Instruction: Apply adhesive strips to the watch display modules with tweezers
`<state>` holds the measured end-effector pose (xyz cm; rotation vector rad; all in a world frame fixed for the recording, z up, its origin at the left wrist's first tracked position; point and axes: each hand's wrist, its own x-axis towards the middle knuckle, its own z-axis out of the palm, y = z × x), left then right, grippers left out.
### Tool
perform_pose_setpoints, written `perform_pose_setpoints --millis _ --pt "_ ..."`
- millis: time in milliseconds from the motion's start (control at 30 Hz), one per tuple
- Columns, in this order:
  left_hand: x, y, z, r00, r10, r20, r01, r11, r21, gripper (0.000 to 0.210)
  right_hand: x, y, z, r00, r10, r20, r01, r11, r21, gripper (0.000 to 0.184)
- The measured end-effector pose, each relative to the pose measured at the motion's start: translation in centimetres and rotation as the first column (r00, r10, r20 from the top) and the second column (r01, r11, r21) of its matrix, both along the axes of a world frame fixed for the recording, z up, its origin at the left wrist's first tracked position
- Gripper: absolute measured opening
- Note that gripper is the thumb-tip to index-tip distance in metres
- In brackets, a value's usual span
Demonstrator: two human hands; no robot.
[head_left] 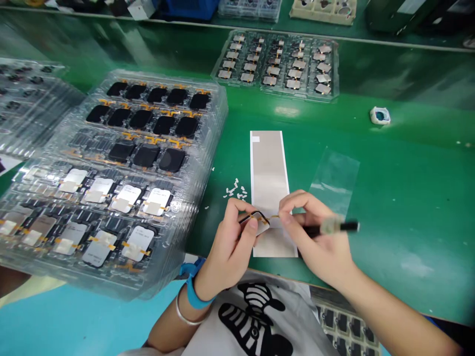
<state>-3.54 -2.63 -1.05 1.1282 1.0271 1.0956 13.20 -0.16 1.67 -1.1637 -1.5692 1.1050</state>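
My left hand (232, 242) is closed on a small display module (261, 225) with a black rim and a pale back, gripped between thumb and fingers. From the module a thin orange flex cable (273, 216) runs right, to the pinched fingertips of my right hand (315, 232). That same hand carries a black pen-like tool (349, 226) lying across the palm, blurred, with a pale band round it. Below both hands lies a long beige sheet (269, 168) with white edges. Small white scraps (235, 190) are scattered left of the sheet.
A tall stack of clear trays (208, 163) with display modules stands at left, beside more clear trays (33, 109). Another parts tray (276, 64) lies at the back. A clear plastic film (336, 180) and a small white square part (380, 115) are on the right.
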Motion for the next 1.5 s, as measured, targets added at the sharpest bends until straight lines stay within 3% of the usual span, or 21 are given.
perform_pose_setpoints --millis 133,233,333,533,1067,1300,1500 --pt "-0.5 -0.3 0.1 0.998 -0.039 -0.047 0.039 0.999 0.011 0.010 0.5 1.0 0.4 0.975 0.128 -0.180 -0.177 0.940 -0.292 0.019" --pt "-0.8 -0.4 0.4 0.994 -0.070 -0.088 0.071 0.997 0.016 0.010 0.9 1.3 0.2 0.937 0.228 -0.266 -0.323 0.856 -0.404 0.021" --pt "-0.9 -0.4 0.9 0.985 -0.103 -0.141 0.109 0.993 0.033 0.008 0.9 1.2 0.0 0.936 0.245 -0.255 -0.341 0.815 -0.468 0.019" --pt "-1.1 -0.2 1.5 0.964 -0.127 -0.233 0.152 0.984 0.095 0.003 0.8 0.9 -0.1 0.954 0.214 -0.210 -0.288 0.848 -0.445 0.019" --pt "-1.2 -0.1 1.5 0.950 -0.176 -0.257 0.198 0.978 0.065 0.006 1.0 1.2 -0.2 0.951 0.209 -0.227 -0.289 0.862 -0.416 0.017" --pt "-1.1 0.5 1.4 0.947 -0.295 -0.125 0.294 0.955 -0.028 0.008 1.3 1.6 0.0 0.946 0.191 -0.262 -0.304 0.802 -0.514 0.022" --pt "-1.0 0.5 1.4 0.953 -0.280 -0.119 0.275 0.960 -0.060 0.010 1.3 1.7 -0.2 0.943 0.148 -0.298 -0.301 0.761 -0.574 0.025"
